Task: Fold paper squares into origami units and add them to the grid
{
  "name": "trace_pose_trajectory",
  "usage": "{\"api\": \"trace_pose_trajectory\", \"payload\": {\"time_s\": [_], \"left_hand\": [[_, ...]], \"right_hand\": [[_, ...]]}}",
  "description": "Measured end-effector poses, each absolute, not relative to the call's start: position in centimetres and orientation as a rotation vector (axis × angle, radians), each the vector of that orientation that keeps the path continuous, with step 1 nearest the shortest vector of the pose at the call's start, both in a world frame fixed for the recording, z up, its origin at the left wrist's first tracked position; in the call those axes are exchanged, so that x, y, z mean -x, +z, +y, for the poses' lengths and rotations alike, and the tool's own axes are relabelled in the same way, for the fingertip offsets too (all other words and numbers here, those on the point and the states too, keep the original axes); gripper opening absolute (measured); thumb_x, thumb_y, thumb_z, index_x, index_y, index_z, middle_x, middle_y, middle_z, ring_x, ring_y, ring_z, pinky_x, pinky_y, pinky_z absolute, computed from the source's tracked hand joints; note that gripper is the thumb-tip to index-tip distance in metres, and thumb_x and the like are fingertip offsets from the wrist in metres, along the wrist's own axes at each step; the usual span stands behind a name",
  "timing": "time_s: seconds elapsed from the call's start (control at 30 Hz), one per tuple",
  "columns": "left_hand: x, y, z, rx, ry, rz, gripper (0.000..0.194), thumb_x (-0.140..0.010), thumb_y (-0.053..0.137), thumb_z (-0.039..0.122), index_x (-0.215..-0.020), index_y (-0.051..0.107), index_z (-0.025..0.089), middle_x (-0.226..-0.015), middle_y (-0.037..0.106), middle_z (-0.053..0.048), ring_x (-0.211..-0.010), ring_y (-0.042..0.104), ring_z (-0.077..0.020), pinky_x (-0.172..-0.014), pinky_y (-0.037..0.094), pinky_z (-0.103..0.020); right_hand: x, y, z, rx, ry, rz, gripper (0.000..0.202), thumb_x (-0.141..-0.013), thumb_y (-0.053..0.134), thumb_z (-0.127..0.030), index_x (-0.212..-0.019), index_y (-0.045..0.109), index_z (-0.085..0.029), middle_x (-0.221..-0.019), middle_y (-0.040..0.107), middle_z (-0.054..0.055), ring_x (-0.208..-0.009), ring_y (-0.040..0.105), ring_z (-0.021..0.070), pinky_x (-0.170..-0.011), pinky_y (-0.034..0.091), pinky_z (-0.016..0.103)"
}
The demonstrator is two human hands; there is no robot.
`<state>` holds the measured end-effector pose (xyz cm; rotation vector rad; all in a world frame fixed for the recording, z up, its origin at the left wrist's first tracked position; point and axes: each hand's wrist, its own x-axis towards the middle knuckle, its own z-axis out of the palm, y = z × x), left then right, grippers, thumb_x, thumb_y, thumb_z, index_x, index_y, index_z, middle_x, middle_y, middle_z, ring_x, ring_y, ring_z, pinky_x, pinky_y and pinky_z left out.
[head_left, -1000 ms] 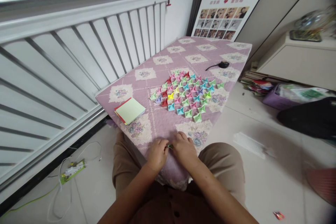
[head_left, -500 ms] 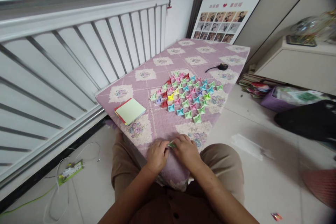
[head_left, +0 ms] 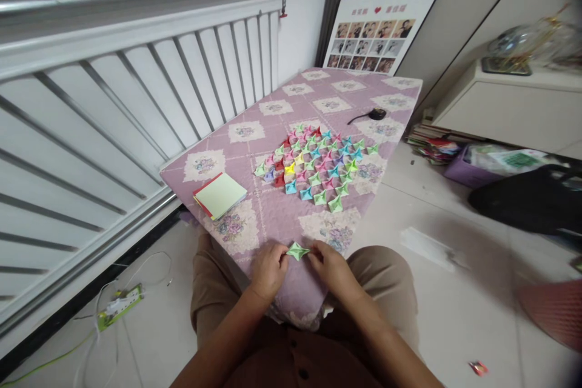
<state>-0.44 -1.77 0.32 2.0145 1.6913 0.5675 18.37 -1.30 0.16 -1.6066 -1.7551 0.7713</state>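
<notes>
Between my hands, at the near end of the table, is a small folded light-green paper boat (head_left: 297, 250), its two pointed ends drawn outward. My left hand (head_left: 269, 267) pinches the left point between thumb and fingers. The right point is pinched by my right hand (head_left: 331, 264). Farther up the cloth lie many similar folded paper boats (head_left: 314, 179) in rows, in green, pink, blue, red, yellow and purple. A stack of square paper sheets (head_left: 221, 195), pale green on top, rests at the table's left edge.
A patterned pink cloth covers the table (head_left: 277, 224). A black round object with a thin tail (head_left: 376, 114) lies toward the far right. The white radiator (head_left: 150, 103) runs along the left side. A power strip (head_left: 120, 306) is on the floor at lower left.
The green paper boat, mostly covered by my fingers before, now shows opened out between my hands. My right hand has shifted slightly right, away from my left. The view has turned slightly.
</notes>
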Motion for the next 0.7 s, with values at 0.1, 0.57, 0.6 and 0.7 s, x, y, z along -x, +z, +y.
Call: {"api": "trace_pose_trajectory", "payload": {"time_s": [0.1,0.57,0.6,0.7], "left_hand": [[0.2,0.6,-1.6,-2.03,0.545,1.696,0.013,-0.086,0.052,0.019,-0.092,0.063,0.023,-0.089,0.066,-0.003,-0.086,0.057,-0.0192,-0.076,0.038,-0.029],[-0.2,0.5,-1.5,-2.088,0.452,1.731,0.009,-0.085,0.054,0.024,-0.085,0.063,0.022,-0.083,0.065,-0.004,-0.083,0.057,-0.0202,-0.073,0.033,-0.03],[-0.3,0.4,-1.6,-2.089,0.454,1.734,0.009,-0.085,0.054,0.024,-0.085,0.063,0.022,-0.083,0.065,-0.004,-0.083,0.057,-0.0202,-0.073,0.033,-0.03],[-0.4,0.0,-1.7,-2.096,0.471,1.748,0.01,-0.086,0.053,0.023,-0.083,0.063,0.022,-0.082,0.065,-0.003,-0.083,0.057,-0.0194,-0.074,0.033,-0.03]], "right_hand": [[-17.8,0.4,-0.6,1.583,0.794,-1.776,0.016,-0.078,0.05,-0.022,-0.087,0.063,-0.019,-0.081,0.066,0.005,-0.074,0.061,0.0179,-0.072,0.047,0.031],[-17.0,2.8,0.4,1.537,0.492,-2.235,0.018,-0.08,0.052,-0.015,-0.087,0.067,-0.02,-0.125,0.054,0.011,-0.123,0.039,0.0281,-0.097,0.037,0.042],[-16.8,3.0,0.5,1.564,0.491,-2.287,0.017,-0.081,0.052,-0.017,-0.087,0.068,-0.02,-0.13,0.051,0.011,-0.127,0.034,0.0299,-0.098,0.036,0.043],[-16.2,3.6,0.7,1.642,0.516,-2.412,0.019,-0.083,0.05,-0.02,-0.091,0.068,-0.019,-0.139,0.045,0.012,-0.134,0.027,0.0315,-0.099,0.035,0.045]]}}
